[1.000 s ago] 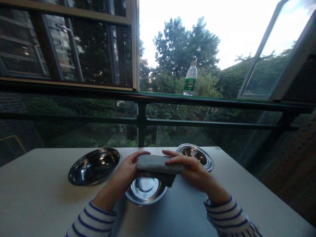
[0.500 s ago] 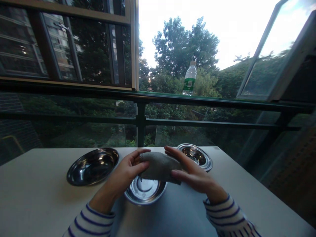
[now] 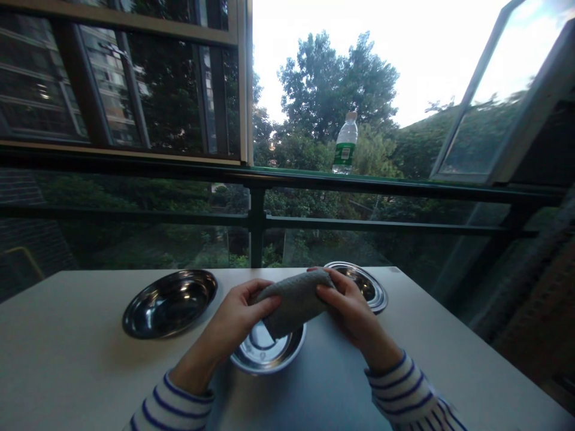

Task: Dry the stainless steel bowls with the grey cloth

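Observation:
A folded grey cloth (image 3: 294, 304) is stretched between my two hands above a shiny metal bowl (image 3: 266, 359). At its left end, my left hand (image 3: 242, 311) grips it with the thumb on the near face. My right hand (image 3: 348, 305) pinches the right end, thumb in front and fingers behind, partly hidden. The cloth slants, its right end higher than its left. It covers the back part of the bowl, which stands on the white table (image 3: 81, 359).
A wide metal bowl (image 3: 171, 304) lies to the left, and a metal dish with a broad rim (image 3: 380, 293) is behind my right hand. Beyond the table runs a dark railing (image 3: 296, 176). A plastic bottle with a green label (image 3: 345, 146) stands upright on it.
My right hand has closed on the cloth's right end, where its fingers were more spread before. The cloth has tilted, with the right end raised and the left lowered.

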`<state>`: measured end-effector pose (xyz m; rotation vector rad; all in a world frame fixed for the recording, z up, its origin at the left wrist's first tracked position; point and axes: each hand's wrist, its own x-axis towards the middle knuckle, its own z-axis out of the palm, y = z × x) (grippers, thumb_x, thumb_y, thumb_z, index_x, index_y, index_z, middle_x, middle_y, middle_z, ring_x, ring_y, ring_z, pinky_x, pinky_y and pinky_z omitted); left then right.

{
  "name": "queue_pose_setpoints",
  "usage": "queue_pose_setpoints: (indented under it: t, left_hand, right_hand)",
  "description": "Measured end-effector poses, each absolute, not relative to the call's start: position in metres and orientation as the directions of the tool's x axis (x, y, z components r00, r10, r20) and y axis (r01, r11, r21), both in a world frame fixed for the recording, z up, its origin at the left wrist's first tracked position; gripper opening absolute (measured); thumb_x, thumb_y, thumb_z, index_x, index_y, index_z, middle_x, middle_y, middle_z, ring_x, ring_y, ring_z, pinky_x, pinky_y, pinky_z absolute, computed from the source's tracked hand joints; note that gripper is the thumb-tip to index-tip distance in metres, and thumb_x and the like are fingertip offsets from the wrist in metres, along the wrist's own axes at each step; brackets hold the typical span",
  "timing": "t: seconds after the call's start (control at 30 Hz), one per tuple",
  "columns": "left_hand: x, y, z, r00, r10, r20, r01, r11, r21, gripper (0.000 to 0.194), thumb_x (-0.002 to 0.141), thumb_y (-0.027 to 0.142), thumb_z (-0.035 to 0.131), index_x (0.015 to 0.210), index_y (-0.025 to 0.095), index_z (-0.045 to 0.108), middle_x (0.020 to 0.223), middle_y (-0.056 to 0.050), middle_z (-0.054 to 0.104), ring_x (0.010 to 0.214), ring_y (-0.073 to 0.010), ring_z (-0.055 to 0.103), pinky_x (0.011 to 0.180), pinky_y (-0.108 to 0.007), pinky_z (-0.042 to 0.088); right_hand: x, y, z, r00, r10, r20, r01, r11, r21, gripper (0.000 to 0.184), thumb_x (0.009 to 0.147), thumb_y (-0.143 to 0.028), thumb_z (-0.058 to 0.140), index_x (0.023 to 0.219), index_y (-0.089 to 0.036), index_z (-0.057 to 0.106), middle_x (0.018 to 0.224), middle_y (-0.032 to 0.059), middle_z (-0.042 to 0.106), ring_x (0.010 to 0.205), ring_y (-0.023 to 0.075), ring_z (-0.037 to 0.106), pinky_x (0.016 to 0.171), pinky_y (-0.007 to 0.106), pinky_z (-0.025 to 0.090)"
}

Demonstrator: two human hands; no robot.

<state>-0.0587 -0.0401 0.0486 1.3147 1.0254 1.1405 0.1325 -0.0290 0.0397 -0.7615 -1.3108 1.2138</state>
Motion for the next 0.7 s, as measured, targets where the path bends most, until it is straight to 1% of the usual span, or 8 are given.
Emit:
queue_pose_setpoints:
  t: [0.13,0.2,0.3,0.4,0.5,0.57,0.63,0.7]
  left_hand:
    - [-0.047,-0.039,0.039,0.128,0.989,0.069,-0.198,-0.043,0.979,0.028,0.067,0.031,0.07,0.089,0.015,0.062,0.079,-0.002,0.068,0.072,-0.0155,0.06,0.068,-0.026,0.045]
    - [-0.044,-0.039,0.037,0.097,0.994,0.059,-0.183,-0.041,0.982,0.029,0.066,0.031,0.071,0.087,0.014,0.062,0.077,-0.002,0.069,0.071,-0.0159,0.061,0.068,-0.027,0.045]
    - [-0.042,-0.04,0.038,0.127,0.992,0.017,-0.135,0.0,0.991,0.028,0.064,0.033,0.072,0.084,0.014,0.063,0.076,-0.004,0.07,0.074,-0.0188,0.063,0.07,-0.029,0.046]
    - [-0.043,-0.04,0.04,0.206,0.978,0.019,-0.087,-0.001,0.996,0.028,0.066,0.035,0.07,0.084,0.014,0.065,0.081,-0.006,0.072,0.083,-0.0217,0.065,0.074,-0.029,0.046]
    - [-0.043,-0.041,0.042,0.188,0.978,0.094,-0.049,-0.087,0.995,0.03,0.066,0.033,0.071,0.088,0.014,0.067,0.088,-0.008,0.073,0.087,-0.0227,0.065,0.077,-0.03,0.046]
    - [-0.043,-0.043,0.043,0.183,0.974,0.136,-0.046,-0.13,0.99,0.029,0.066,0.03,0.07,0.091,0.014,0.067,0.088,-0.007,0.073,0.086,-0.0224,0.065,0.077,-0.03,0.046]
    - [-0.043,-0.045,0.044,0.195,0.966,0.168,-0.041,-0.163,0.986,0.024,0.069,0.03,0.068,0.088,0.015,0.068,0.085,-0.006,0.073,0.083,-0.0208,0.064,0.075,-0.028,0.046]
    - [-0.043,-0.046,0.045,0.182,0.965,0.19,-0.036,-0.187,0.982,0.021,0.072,0.031,0.065,0.085,0.015,0.068,0.081,-0.005,0.072,0.077,-0.0186,0.064,0.071,-0.026,0.046]
  right_hand:
    - [0.116,-0.026,0.031,-0.098,0.95,0.297,-0.43,0.229,-0.873,0.039,0.076,-0.048,0.056,0.105,-0.022,0.059,0.098,0.0058,0.064,0.088,0.0209,0.059,0.077,0.034,0.047]
    - [0.111,-0.024,0.028,-0.073,0.955,0.288,-0.498,0.215,-0.84,0.036,0.078,-0.047,0.055,0.103,-0.021,0.06,0.098,0.0061,0.065,0.092,0.0219,0.059,0.08,0.036,0.047]
    - [0.11,-0.022,0.025,-0.037,0.958,0.283,-0.496,0.228,-0.838,0.03,0.079,-0.04,0.058,0.101,-0.02,0.059,0.096,0.0052,0.066,0.094,0.0217,0.059,0.084,0.036,0.046]
    - [0.114,-0.026,0.026,-0.085,0.949,0.303,-0.421,0.241,-0.874,0.032,0.08,-0.035,0.06,0.107,-0.021,0.055,0.096,0.005,0.067,0.095,0.0209,0.06,0.086,0.036,0.045]
    - [0.118,-0.033,0.03,-0.204,0.9,0.386,-0.178,0.353,-0.918,0.027,0.084,-0.034,0.056,0.108,-0.022,0.055,0.105,0.0056,0.065,0.1,0.02,0.058,0.09,0.036,0.043]
    - [0.119,-0.037,0.033,-0.268,0.855,0.444,-0.041,0.45,-0.892,0.022,0.085,-0.031,0.053,0.105,-0.022,0.058,0.113,0.0057,0.062,0.106,0.0196,0.055,0.094,0.036,0.04]
    - [0.119,-0.038,0.035,-0.293,0.829,0.477,-0.01,0.496,-0.868,0.02,0.085,-0.029,0.055,0.101,-0.022,0.062,0.119,0.0053,0.059,0.113,0.0201,0.051,0.098,0.036,0.036]
    - [0.117,-0.037,0.034,-0.273,0.84,0.469,-0.08,0.466,-0.881,0.02,0.083,-0.031,0.057,0.099,-0.021,0.065,0.12,0.0054,0.059,0.115,0.0212,0.05,0.099,0.036,0.035]
